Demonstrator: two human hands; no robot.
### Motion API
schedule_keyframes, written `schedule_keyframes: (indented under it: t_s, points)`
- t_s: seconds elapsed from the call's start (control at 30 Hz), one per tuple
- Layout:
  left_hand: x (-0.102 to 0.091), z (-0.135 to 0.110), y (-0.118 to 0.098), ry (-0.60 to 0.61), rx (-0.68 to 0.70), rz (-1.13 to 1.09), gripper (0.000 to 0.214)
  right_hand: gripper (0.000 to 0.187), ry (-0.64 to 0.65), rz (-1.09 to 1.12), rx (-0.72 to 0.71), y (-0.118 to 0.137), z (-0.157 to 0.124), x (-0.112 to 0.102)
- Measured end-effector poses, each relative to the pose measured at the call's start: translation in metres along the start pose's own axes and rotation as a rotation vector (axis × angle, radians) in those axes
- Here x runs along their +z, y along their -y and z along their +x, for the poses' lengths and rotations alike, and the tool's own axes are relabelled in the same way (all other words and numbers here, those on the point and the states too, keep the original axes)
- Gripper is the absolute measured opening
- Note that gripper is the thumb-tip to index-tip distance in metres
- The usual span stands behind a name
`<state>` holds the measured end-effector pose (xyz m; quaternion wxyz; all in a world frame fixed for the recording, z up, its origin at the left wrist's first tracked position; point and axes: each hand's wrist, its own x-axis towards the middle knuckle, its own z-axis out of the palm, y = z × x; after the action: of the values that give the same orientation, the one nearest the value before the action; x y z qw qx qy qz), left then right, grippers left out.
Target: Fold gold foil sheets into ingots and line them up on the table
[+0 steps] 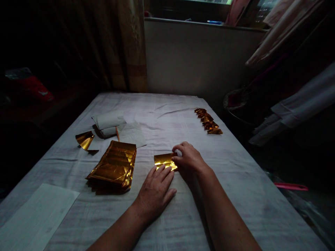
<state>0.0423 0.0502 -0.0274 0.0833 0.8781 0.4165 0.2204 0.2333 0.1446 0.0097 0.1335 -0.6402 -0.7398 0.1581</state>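
Observation:
A small piece of shiny gold foil paper (pixel 164 159) lies on the cloth-covered table in front of me, with a crease across it. My left hand (pixel 157 188) rests flat, its outstretched fingertips on the near edge of the foil paper. At the right end, the thumb and fingers of my right hand (pixel 188 158) are curled in a pinch around the paper's edge. To the left lies a thick stack of gold foil sheets (pixel 113 167). Several folded gold foil pieces (pixel 208 120) form a row at the table's far right.
Behind the stack are a curled gold strip (pixel 85 140) and pale paper sheets (pixel 110 122). A white sheet (pixel 39 216) lies at the near left of the table (pixel 235 205). Clothes (pixel 303 101) hang to the right; a curtain (pixel 125 45) hangs at the back left.

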Motion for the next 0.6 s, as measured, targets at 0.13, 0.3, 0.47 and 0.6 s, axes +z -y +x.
schedule_keyframes:
  t_s: [0.13, 0.3, 0.47, 0.6]
  points:
    - [-0.003, 0.004, 0.007, -0.030, -0.007, -0.081, 0.041, 0.013, 0.032, 0.016, 0.021, 0.003, 0.002, -0.002]
    - [-0.003, 0.026, 0.035, -0.257, -0.227, -0.112, 0.039, 0.008, 0.091, 0.259, 0.035, -0.003, 0.005, -0.001]
    - [-0.009, 0.054, 0.059, -0.323, -0.487, -0.329, 0.044, 0.006, 0.274, 0.806, 0.041, -0.009, 0.006, -0.007]
    - [-0.012, 0.057, 0.063, -0.299, -0.563, -0.580, 0.035, 0.019, 0.256, 1.060, 0.047, -0.011, 0.005, -0.014]
